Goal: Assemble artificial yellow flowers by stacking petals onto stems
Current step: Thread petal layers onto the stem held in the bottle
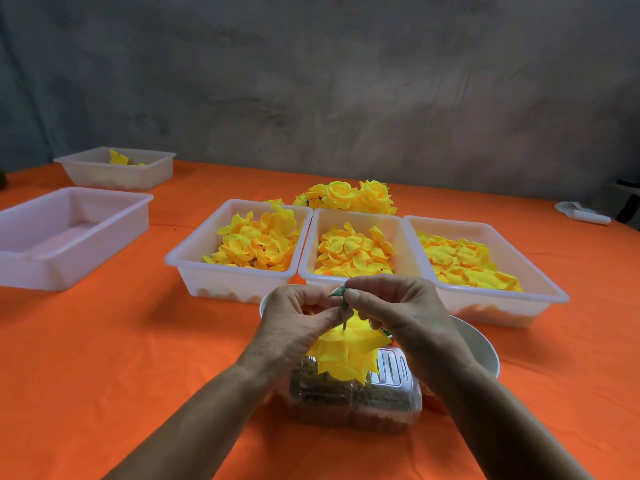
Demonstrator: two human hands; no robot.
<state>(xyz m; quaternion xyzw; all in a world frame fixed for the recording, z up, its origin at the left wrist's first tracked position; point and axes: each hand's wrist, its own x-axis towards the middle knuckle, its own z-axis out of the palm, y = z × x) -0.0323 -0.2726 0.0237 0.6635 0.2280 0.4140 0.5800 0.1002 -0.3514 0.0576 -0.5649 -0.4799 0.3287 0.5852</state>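
Looking down, we note an orange cloth-covered table point(104, 341) running back to a bare grey concrete wall point(346, 81). Far left, a large empty translucent white plastic tub point(20, 268) sits near the table's left edge; behind it a smaller white tub point(86, 174) holds a few yellow pieces. Open orange cloth lies between these and the centre, and again in front of the left tub.

At centre we see three white trays side by side, rims touching: the left petal tray point(180, 265), the middle petal tray point(311, 244) and the right petal tray point(540, 271), each filled with loose yellow fabric petals. Behind them rests a heap of finished yellow flowers point(346, 197).

Nearest us, the left hand point(294, 327) and right hand point(398, 313) meet, both pinching a thin green stem point(344, 306) with the half-built yellow flower point(346, 355) hanging below them. Under it lies a clear plastic container point(346, 403); a white bowl point(481, 348) peeks out on the right. Far right, a small white object point(581, 213) lies near the table's edge.
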